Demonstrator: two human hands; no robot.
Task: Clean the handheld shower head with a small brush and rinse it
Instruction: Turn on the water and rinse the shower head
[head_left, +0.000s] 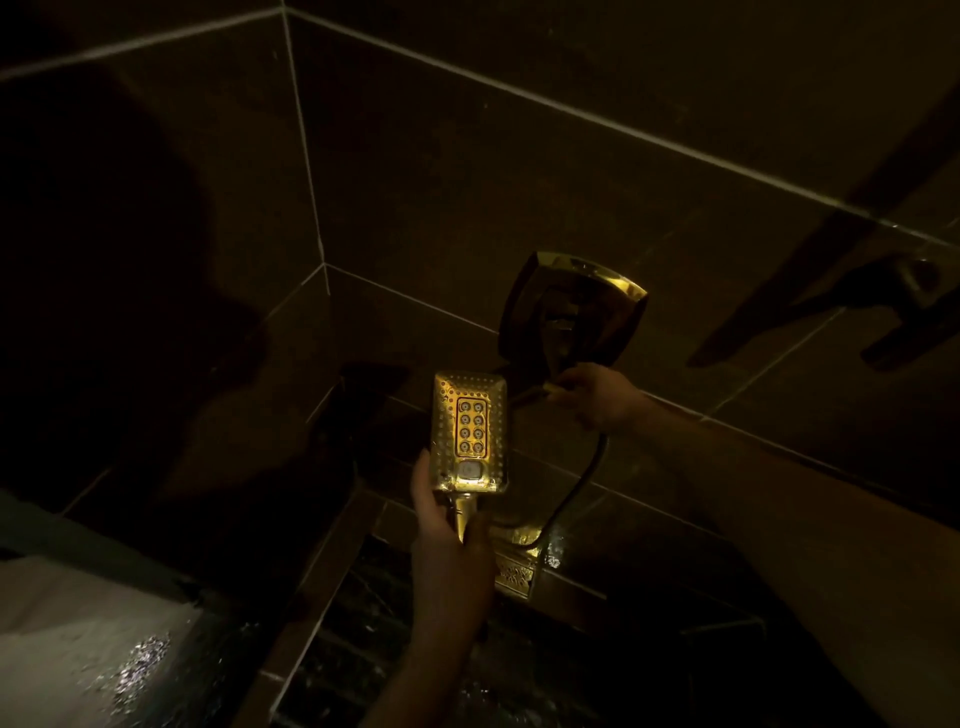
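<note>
Head view is very dim, so I read only what catches the light. My left hand (452, 525) is wrapped around the handle of the gold shower head (470, 434), holding it upright with its nozzle face turned toward me; the rectangular face sits just above that hand, with a block of larger nozzles in the middle and a pale button below them. My right hand (597, 397) is up and to the right of the shower head, fingers pinched on a small gold lever that sticks out beneath the square wall control (574, 306). I take that lever to be the water control, though the dark hides how firmly it is gripped. The hose (576, 488) drops from under the right hand and curves down to a bright fitting beside the left wrist. Dark wall tiles (467, 156) fill everything behind both hands.

No brush shows anywhere, and I cannot see water coming from the nozzles. My reading is that this is the rinsing end of the job, or the wetting before scrubbing; I cannot tell which. The next move calls for working the lever with the right hand while the left tips the face down and away from me, so spray goes to the floor rather than onto the camera.
</note>
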